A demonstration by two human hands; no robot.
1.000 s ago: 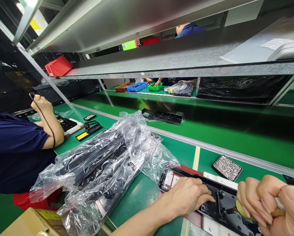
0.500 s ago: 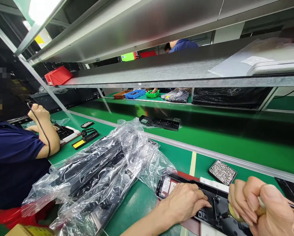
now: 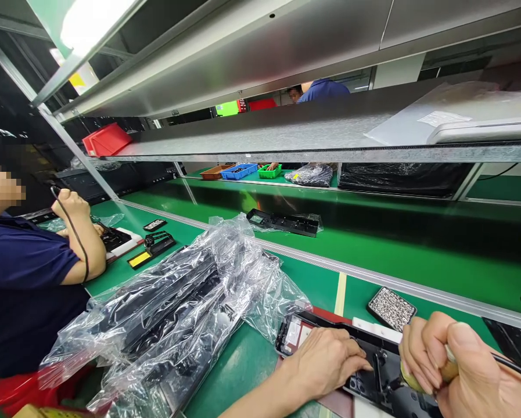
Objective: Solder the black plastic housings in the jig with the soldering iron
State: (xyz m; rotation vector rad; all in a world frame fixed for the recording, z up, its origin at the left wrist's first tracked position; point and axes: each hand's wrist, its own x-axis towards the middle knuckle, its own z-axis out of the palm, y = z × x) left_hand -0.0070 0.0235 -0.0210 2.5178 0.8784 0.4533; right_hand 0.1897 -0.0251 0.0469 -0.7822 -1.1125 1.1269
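Observation:
A long black plastic housing (image 3: 384,363) lies open side up at the lower right, on a white and dark red support. Across its near half rests my left hand (image 3: 325,360), fingers curled together and gripping the housing, fingertips inside it. My right hand (image 3: 460,360) is closed in a fist around a corded electric screwdriver (image 3: 449,371) with a yellowish sleeve. Its lower end points down into the housing, but the tip is hard to make out. Just behind the housing sits a small black tray (image 3: 391,307) of tiny metal pieces that look like screws.
Plastic-wrapped black parts (image 3: 177,307) are heaped left of my hands. A co-worker (image 3: 25,261) works at far left. Another black housing (image 3: 281,222) lies beyond the metal rail (image 3: 312,255). A metal shelf (image 3: 243,139) spans overhead, with red bins (image 3: 107,139) on it.
My right hand and the screwdriver have shifted slightly left over the housing. My left hand keeps its place. The co-worker's head shows further into view at the left.

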